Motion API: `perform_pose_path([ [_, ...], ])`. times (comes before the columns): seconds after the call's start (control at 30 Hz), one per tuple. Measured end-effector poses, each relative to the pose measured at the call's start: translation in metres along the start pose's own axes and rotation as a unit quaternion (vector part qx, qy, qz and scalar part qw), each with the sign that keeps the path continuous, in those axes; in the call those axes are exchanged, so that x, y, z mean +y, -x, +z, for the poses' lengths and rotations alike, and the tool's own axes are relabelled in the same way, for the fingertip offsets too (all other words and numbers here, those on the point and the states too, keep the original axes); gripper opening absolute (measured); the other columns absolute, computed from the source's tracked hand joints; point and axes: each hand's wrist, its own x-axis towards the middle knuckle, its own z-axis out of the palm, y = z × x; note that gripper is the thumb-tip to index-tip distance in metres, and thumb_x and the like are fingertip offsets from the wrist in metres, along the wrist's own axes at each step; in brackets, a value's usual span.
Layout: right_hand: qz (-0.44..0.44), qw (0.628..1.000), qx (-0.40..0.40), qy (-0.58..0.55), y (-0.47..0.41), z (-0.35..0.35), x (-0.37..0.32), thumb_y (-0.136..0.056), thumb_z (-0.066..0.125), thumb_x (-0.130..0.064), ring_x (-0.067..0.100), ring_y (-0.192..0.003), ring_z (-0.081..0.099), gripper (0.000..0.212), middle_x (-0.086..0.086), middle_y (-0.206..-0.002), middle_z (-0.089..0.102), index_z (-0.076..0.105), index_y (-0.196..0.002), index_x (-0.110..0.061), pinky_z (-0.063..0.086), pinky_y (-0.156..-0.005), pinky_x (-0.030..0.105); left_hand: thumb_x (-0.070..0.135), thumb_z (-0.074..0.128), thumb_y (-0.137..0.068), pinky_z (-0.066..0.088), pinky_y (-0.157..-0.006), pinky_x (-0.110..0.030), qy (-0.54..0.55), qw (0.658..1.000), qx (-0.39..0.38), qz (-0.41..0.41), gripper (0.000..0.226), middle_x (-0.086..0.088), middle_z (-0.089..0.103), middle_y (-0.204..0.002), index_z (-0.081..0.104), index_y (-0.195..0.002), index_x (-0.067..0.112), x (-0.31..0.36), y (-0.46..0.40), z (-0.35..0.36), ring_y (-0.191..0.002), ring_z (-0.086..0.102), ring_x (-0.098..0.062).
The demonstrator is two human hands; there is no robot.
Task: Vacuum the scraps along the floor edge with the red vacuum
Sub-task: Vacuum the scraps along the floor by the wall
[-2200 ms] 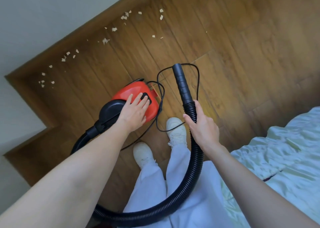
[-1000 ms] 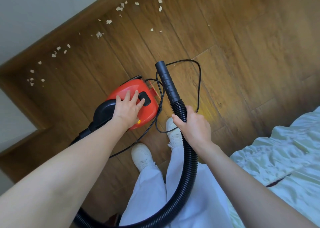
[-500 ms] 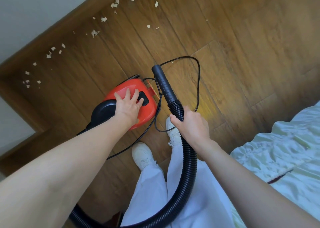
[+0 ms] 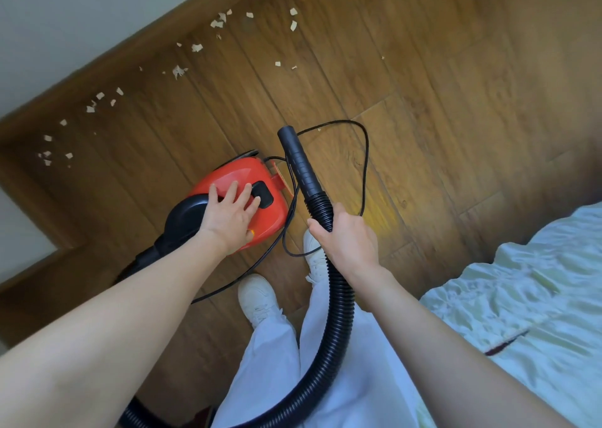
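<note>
With your left hand [image 4: 232, 212] flat on the red vacuum [image 4: 237, 185] switch, right hand [image 4: 347, 235] wrapped round the hose [image 4: 338, 300], press firmly, then sweep the nozzle [image 4: 298, 160] along the scraps [image 4: 195, 48].

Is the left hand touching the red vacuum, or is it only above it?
Touching. The head view shows the left hand lying flat on top of the red vacuum, with no gap visible, its straight fingers spread over the red shell beside the black switch.

Hose [image 4: 338, 313] cut off by bottom edge; bed [image 4: 527, 297] cropped right.
</note>
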Motion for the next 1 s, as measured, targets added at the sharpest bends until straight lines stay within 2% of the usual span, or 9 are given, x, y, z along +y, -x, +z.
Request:
perform_pose_path([
  [0.13, -0.020, 1.000, 0.005, -0.011, 0.006, -0.016, -0.015, -0.093, 0.049, -0.051, 0.022, -0.066, 0.058, 0.034, 0.000, -0.074, 0.060, 0.043, -0.094, -0.017, 0.043, -0.058, 0.031, 0.040, 0.031, -0.100, 0.015, -0.117, -0.050, 0.101, 0.991, 0.084, -0.016, 0.057, -0.008, 0.016, -0.159, 0.020, -0.151, 0.018, 0.004, 0.027, -0.011, -0.146, 0.013, -0.027],
  [0.3, -0.074, 0.997, 0.021, 0.001, 0.007, -0.050, -0.058, -0.091, 0.050, -0.055, 0.020, -0.071, 0.061, 0.038, -0.002, -0.080, 0.065, 0.047, -0.099, -0.018, 0.045, -0.060, 0.032, 0.033, 0.052, -0.094, 0.032, -0.109, -0.051, 0.259, 0.942, 0.184, -0.105, 0.049, -0.012, 0.048, -0.144, 0.050, -0.138, 0.011, 0.007, 0.074, -0.032, -0.135, 0.041, -0.030],
  [0.43, -0.144, 0.989, -0.009, 0.004, 0.008, -0.073, -0.119, -0.090, 0.052, -0.053, 0.021, -0.084, 0.062, 0.034, -0.004, -0.091, 0.065, 0.050, -0.102, -0.022, 0.040, -0.064, 0.031, 0.036, 0.038, -0.100, 0.027, -0.114, -0.044, 0.399, 0.871, 0.209, -0.197, 0.049, -0.007, 0.038, -0.151, 0.040, -0.144, 0.014, -0.003, 0.118, -0.047, -0.140, 0.031, -0.024],
  [0.53, -0.190, 0.981, -0.048, 0.013, 0.008, -0.071, -0.167, -0.089, 0.052, -0.052, 0.022, -0.091, 0.062, 0.036, -0.005, -0.098, 0.065, 0.052, -0.110, -0.023, 0.041, -0.068, 0.032, 0.040, 0.031, -0.101, 0.026, -0.115, -0.040, 0.555, 0.766, 0.216, -0.243, 0.051, -0.002, 0.034, -0.152, 0.036, -0.146, 0.016, -0.009, 0.143, -0.047, -0.140, 0.029, -0.018],
  [0.63, -0.226, 0.970, -0.085, 0.025, 0.007, -0.056, -0.213, -0.088, 0.054, -0.054, 0.022, -0.092, 0.063, 0.040, -0.003, -0.100, 0.067, 0.054, -0.114, -0.023, 0.045, -0.073, 0.033, 0.053, 0.041, -0.095, 0.033, -0.112, -0.042, 0.731, 0.595, 0.208, -0.261, 0.059, 0.003, 0.039, -0.149, 0.036, -0.146, 0.024, -0.014, 0.159, -0.041, -0.135, 0.037, -0.017],
  [0.73, -0.240, 0.964, -0.113, 0.033, 0.004, -0.030, -0.260, -0.087, 0.056, -0.054, 0.023, -0.086, 0.064, 0.040, -0.002, -0.094, 0.065, 0.055, -0.109, -0.021, 0.046, -0.069, 0.031, 0.050, 0.062, -0.085, 0.041, -0.104, -0.035, 0.814, 0.469, 0.209, -0.272, 0.069, 0.007, 0.050, -0.136, 0.035, -0.144, 0.028, -0.020, 0.167, -0.035, -0.122, 0.049, -0.011],
  [0.8, -0.248, 0.961, -0.119, 0.040, 0.001, -0.009, -0.288, -0.086, 0.057, -0.054, 0.023, -0.083, 0.063, 0.040, -0.001, -0.092, 0.065, 0.056, -0.107, -0.020, 0.046, -0.068, 0.032, 0.039, 0.072, -0.081, 0.046, -0.087, -0.016, 0.843, 0.405, 0.221, -0.274, 0.068, 0.015, 0.058, -0.116, 0.035, -0.138, 0.035, -0.026, 0.171, -0.030, -0.102, 0.056, 0.002],
  [0.87, -0.259, 0.956, -0.128, 0.055, -0.002, 0.015, -0.311, -0.086, 0.058, -0.054, 0.022, -0.081, 0.064, 0.041, 0.000, -0.092, 0.065, 0.056, -0.106, -0.019, 0.049, -0.068, 0.033, 0.029, 0.074, -0.081, 0.044, -0.068, -0.004, 0.853, 0.362, 0.253, -0.279, 0.053, 0.022, 0.059, -0.101, 0.040, -0.119, 0.042, -0.030, 0.169, -0.020, -0.086, 0.056, 0.015],
  [1.0, -0.261, 0.949, -0.154, 0.089, -0.016, 0.067, -0.345, -0.087, 0.057, -0.054, 0.022, -0.077, 0.065, 0.043, 0.002, -0.091, 0.065, 0.055, -0.105, -0.016, 0.053, -0.066, 0.034, 0.012, 0.072, -0.080, 0.048, -0.072, -0.012, 0.860, 0.251, 0.323, -0.305, 0.038, 0.010, 0.069, -0.092, 0.056, -0.106, 0.035, -0.043, 0.158, 0.004, -0.086, 0.063, 0.004],
])
